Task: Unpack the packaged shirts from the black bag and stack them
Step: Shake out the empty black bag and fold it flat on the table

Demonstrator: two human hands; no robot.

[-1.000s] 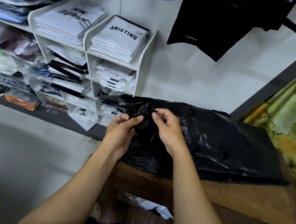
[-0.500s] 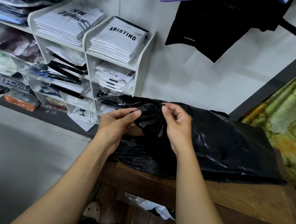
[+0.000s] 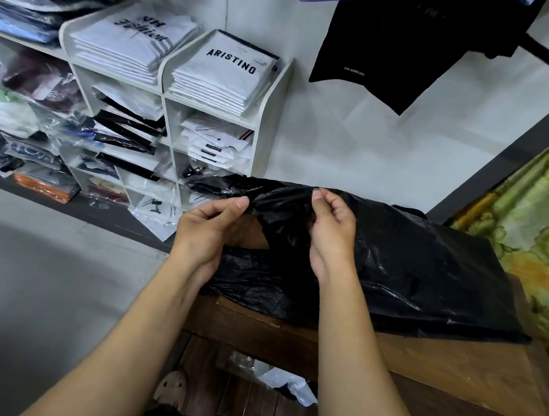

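One black bag | contents hidden | left hand, right hand pinch its mouth

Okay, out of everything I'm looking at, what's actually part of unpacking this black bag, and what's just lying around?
Part of the job: black bag, pinched at its opening by the left hand and right hand; wooden table under it.

Just lying about: white shelf unit with the ARISTINO stack; hanging black shirt; green floral cloth; loose plastic below the table.

Clothing shop, white shelves stacked with packaged shirts, black garment hanging above
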